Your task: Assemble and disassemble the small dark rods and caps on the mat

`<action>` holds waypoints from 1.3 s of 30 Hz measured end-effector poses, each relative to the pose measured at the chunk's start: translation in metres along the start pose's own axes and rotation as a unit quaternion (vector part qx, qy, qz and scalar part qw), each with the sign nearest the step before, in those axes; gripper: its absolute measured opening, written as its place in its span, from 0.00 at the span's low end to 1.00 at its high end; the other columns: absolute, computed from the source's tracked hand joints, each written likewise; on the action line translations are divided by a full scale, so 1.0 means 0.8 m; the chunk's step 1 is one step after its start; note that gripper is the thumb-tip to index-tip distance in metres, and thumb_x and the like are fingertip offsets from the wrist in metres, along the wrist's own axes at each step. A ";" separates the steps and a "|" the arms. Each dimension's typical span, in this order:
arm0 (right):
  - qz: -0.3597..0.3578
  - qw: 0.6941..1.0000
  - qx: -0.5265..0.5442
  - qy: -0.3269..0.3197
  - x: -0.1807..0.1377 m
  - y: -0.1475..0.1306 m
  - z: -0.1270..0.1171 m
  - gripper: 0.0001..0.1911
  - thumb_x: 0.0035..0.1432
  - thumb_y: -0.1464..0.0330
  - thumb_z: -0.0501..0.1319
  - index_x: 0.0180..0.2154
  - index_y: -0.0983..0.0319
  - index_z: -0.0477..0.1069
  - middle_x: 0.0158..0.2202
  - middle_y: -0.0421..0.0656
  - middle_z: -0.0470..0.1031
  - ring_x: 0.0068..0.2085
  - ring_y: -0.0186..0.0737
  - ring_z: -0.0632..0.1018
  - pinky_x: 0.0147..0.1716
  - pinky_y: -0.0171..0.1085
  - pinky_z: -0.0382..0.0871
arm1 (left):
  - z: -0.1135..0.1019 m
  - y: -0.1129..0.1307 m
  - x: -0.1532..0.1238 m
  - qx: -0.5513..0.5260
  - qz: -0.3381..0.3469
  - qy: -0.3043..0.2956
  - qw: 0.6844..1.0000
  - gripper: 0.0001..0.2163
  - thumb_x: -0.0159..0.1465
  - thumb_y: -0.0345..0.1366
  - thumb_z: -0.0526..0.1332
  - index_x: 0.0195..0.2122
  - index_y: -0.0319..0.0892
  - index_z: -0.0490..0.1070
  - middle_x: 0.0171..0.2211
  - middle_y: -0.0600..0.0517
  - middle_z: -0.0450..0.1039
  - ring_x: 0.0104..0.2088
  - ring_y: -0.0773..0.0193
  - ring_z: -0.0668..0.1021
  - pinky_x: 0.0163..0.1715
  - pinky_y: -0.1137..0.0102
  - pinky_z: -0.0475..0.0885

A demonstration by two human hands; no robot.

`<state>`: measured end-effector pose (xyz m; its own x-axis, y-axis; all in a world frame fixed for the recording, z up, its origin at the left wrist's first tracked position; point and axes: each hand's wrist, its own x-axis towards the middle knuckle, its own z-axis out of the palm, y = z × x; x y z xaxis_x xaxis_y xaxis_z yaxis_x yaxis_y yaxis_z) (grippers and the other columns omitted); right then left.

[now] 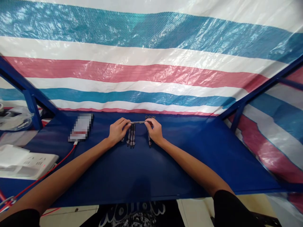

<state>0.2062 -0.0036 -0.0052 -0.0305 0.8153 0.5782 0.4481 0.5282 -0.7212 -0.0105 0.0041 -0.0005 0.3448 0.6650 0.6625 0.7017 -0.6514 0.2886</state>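
A slim pen [137, 122] stretches level between my two hands above the blue table [132, 179]. My left hand [117, 130] pinches its left end, and my right hand [155, 130] pinches the right end. Below the pen, several dark pens with clear parts [131, 137] lie side by side near my left hand, one partly hidden by it. Another dark pen [149, 140] lies beside my right hand, which covers its upper part. Behind the right hand, several small ring-like pieces [149, 117] sit in a row; they are too small to name.
A phone [81, 127], its screen blurred out, lies at the left with a red cable [63, 160] plugged in. Farther left are a white power strip [35, 164] and a clear plastic bag [16, 119]. A striped tarp [142, 72] and blue metal bars [239, 110] enclose the table.
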 end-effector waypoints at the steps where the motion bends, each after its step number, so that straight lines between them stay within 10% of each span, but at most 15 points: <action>1: -0.003 1.000 -0.005 -0.005 0.000 0.000 0.000 0.13 0.64 0.61 0.54 0.36 0.63 0.71 0.34 0.45 0.75 0.34 0.37 0.74 0.39 0.37 0.68 | 0.000 0.000 0.000 0.016 0.006 0.010 1.000 0.13 0.69 0.40 0.51 0.39 0.41 0.73 0.36 0.49 0.75 0.36 0.65 0.75 0.37 0.71 0.67; 8: -0.044 0.999 -0.022 -0.006 -0.005 -0.001 0.000 0.16 0.65 0.59 0.52 0.35 0.62 0.71 0.31 0.44 0.73 0.32 0.37 0.73 0.37 0.36 0.67 | -0.005 0.002 0.005 0.091 0.087 0.029 0.992 0.09 0.69 0.38 0.54 0.39 0.42 0.72 0.33 0.51 0.76 0.32 0.65 0.74 0.43 0.64 0.62; 13: -0.110 0.993 -0.026 -0.038 0.001 -0.014 -0.010 0.16 0.65 0.60 0.52 0.35 0.63 0.71 0.29 0.44 0.71 0.29 0.36 0.71 0.33 0.35 0.67 | -0.017 0.019 0.026 0.097 0.160 -0.065 0.980 0.12 0.70 0.38 0.50 0.42 0.41 0.72 0.33 0.50 0.75 0.30 0.65 0.73 0.35 0.68 0.63; 22: -0.163 0.951 -0.101 -0.240 0.034 -0.051 -0.047 0.13 0.67 0.63 0.51 0.38 0.62 0.70 0.31 0.44 0.74 0.32 0.36 0.73 0.33 0.33 0.62 | -0.049 0.043 0.044 0.098 0.194 -0.074 0.973 0.13 0.71 0.38 0.49 0.42 0.41 0.71 0.34 0.50 0.74 0.34 0.66 0.76 0.36 0.73 0.70; 34: -0.145 0.910 -0.127 -0.367 0.033 -0.070 -0.064 0.19 0.67 0.60 0.50 0.25 0.62 0.61 0.19 0.35 0.57 0.21 0.30 0.58 0.24 0.34 0.47 | -0.046 0.035 0.036 0.020 0.260 -0.067 0.963 0.10 0.69 0.37 0.53 0.43 0.42 0.72 0.34 0.50 0.76 0.33 0.68 0.78 0.37 0.74 0.74; 39: -0.004 0.907 0.034 -0.419 0.034 -0.074 -0.066 0.23 0.67 0.58 0.46 0.24 0.63 0.63 0.20 0.37 0.62 0.23 0.29 0.65 0.25 0.30 0.56 | -0.050 0.042 0.032 0.016 0.254 -0.074 0.964 0.11 0.69 0.37 0.52 0.43 0.44 0.73 0.33 0.51 0.76 0.32 0.68 0.78 0.37 0.73 0.74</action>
<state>0.2262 -0.0254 0.0734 -0.7149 0.6905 0.1106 0.3892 0.5243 -0.7574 -0.0029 -0.0156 0.0541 0.7328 0.3093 0.6060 0.4362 -0.8971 -0.0696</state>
